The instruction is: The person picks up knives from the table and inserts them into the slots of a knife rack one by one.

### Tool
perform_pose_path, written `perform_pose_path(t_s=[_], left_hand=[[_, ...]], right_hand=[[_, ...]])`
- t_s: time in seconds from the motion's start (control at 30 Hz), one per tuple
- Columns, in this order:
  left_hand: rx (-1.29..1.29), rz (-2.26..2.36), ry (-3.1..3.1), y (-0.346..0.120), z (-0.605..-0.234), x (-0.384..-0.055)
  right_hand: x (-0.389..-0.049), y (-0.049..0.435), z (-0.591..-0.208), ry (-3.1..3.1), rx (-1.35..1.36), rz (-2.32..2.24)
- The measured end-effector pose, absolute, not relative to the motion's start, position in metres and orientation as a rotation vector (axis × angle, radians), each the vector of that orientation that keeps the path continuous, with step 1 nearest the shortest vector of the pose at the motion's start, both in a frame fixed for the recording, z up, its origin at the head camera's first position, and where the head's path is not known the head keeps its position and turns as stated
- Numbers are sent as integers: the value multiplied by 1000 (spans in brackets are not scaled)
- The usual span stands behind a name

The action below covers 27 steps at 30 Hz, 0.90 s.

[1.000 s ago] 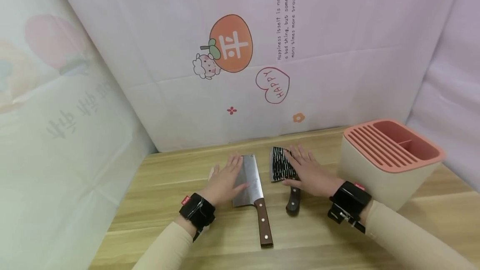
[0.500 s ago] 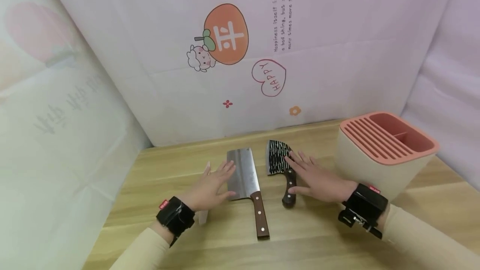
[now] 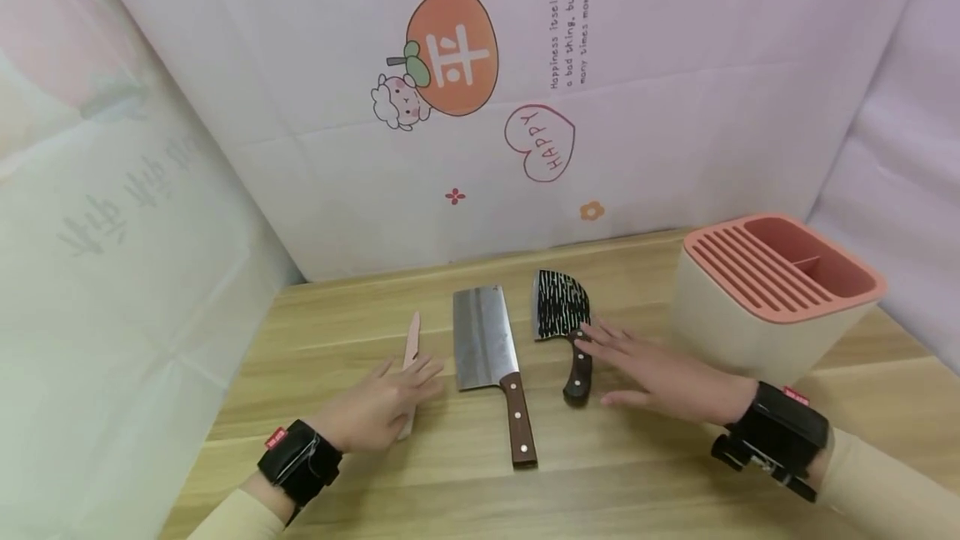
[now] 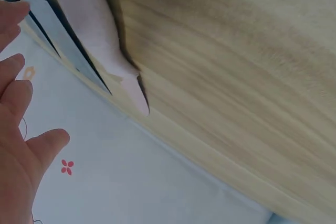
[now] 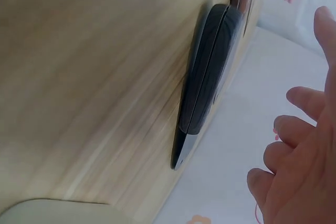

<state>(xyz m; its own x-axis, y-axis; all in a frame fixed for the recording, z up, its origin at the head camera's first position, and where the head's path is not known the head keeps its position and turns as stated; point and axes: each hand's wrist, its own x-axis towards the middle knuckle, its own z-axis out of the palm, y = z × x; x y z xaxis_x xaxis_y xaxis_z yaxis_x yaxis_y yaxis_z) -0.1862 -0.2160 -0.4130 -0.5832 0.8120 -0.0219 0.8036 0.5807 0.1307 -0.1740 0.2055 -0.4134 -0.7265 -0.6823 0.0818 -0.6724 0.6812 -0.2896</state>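
Note:
My left hand [image 3: 375, 408] hovers with relaxed fingers over a pale pink knife [image 3: 412, 340], hiding much of its handle in the head view. The left wrist view shows that knife's handle [image 4: 92, 24] lying apart from the fingers. To its right is a large steel cleaver [image 3: 482, 338] with a brown riveted handle. Beside that lies a smaller cleaver [image 3: 561, 305] with a black-and-white patterned blade. My right hand [image 3: 663, 373], fingers extended, is just right of this smaller cleaver's dark handle [image 3: 580, 369]; a gap separates them in the right wrist view. Neither hand holds anything.
A cream knife block [image 3: 738, 340] with a coral slotted top [image 3: 757, 273] and a divided compartment stands at the right. Behind the wooden table [image 3: 622, 490] hangs a printed white cloth [image 3: 322, 207], with more cloth at both sides.
Both hands have drawn apart and nearer the person. The left moved from the large cleaver to over the pink knife; the right slid off the smaller cleaver's blade. The head view shifted slightly.

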Motion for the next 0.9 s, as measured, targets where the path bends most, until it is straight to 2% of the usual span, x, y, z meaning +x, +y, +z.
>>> perform_pose_path(t_s=[0.37,0.53,0.9], left_hand=[[1421,250,2665,-223,-422,-182],[1462,266,2634,-227,-425,-184],[1336,352,2611,-232,-435,-184]], right_hand=[[-134,231,-403,2951,-1258,-397],[-115,247,-399,3055,-1397,-358],[-81,294,-407,3099,-1479,-533]])
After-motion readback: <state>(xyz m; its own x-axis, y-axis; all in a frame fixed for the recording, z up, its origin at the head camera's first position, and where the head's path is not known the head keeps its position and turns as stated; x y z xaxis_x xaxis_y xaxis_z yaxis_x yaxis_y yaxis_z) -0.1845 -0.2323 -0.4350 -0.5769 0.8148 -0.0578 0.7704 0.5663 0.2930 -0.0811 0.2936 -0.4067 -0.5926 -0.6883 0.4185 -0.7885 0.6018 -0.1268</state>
